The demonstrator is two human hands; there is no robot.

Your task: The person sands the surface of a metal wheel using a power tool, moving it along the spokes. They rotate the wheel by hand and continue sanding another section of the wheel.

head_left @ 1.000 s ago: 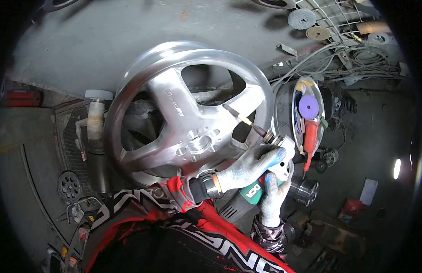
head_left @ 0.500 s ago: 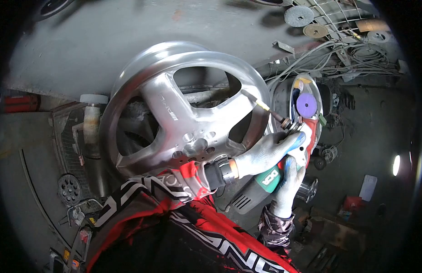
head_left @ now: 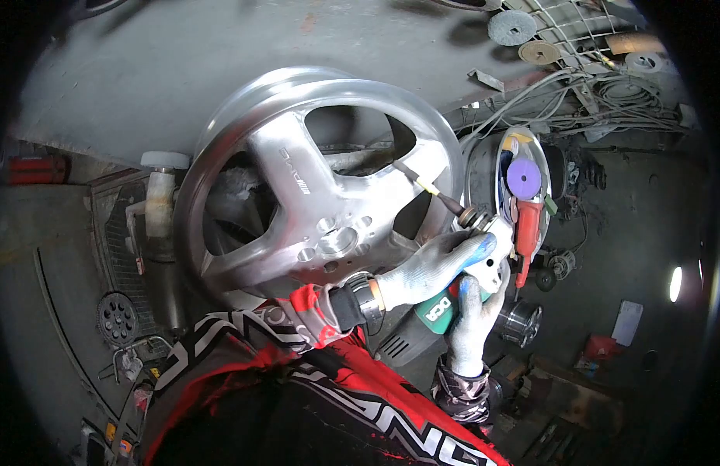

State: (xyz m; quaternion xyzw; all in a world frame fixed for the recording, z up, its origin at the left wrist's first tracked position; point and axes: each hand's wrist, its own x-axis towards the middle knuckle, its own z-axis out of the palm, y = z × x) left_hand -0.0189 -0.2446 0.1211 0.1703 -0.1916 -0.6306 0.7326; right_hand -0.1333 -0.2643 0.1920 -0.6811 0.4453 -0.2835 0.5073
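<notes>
A polished metal wheel rim (head_left: 317, 186) with broad spokes and bolt holes stands tilted in front of me. Both gloved hands grip a green and black DCA angle grinder (head_left: 435, 313). My left hand (head_left: 434, 272), with a watch on its wrist, wraps round the front near the pale gear head. Just beyond it, my right hand (head_left: 476, 318) closes on the grinder from the other side. From the head runs a long dark spindle (head_left: 453, 204) with a slim tip, which overlaps the upper right spoke in this view.
Right of the rim, a red-handled tool (head_left: 528, 233) with a purple disc (head_left: 523, 179) rests in a rounded holder. Abrasive wheels (head_left: 511, 28) and coiled cables (head_left: 624, 92) sit at the upper right. A capped metal cylinder (head_left: 162, 225) stands left of the rim.
Both hands and the grinder have shifted left and slightly down toward the rim. The spindle tip has moved inward along the spoke. The rim sits slightly turned.
</notes>
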